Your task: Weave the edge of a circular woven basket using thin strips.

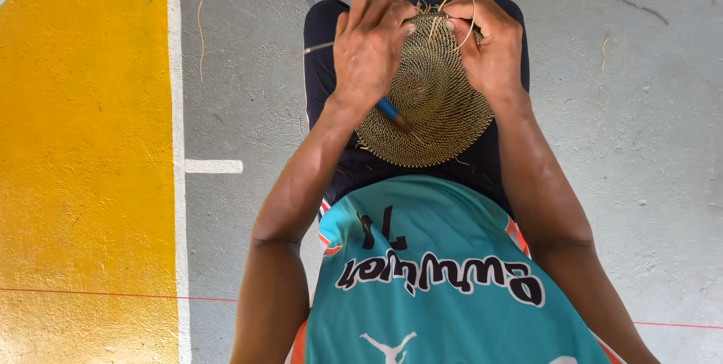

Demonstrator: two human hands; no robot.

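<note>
A round coiled woven disc (433, 108) of tan fibre rests on my lap, tilted toward me. My left hand (369, 51) grips its upper left rim and also holds a thin tool with a blue handle (392, 111), whose end sticks out below the palm. My right hand (489, 44) pinches the upper right rim, where loose straw strands (452, 2) curl out between the fingers. Both hands meet at the far edge of the disc.
I sit over a grey concrete floor (640, 153) with a yellow painted band (83, 153) and white lines (213, 166) on the left. Stray fibres (199, 10) lie on the floor. Dark shorts (320, 47) and a teal shirt (437, 273) fill the lower middle.
</note>
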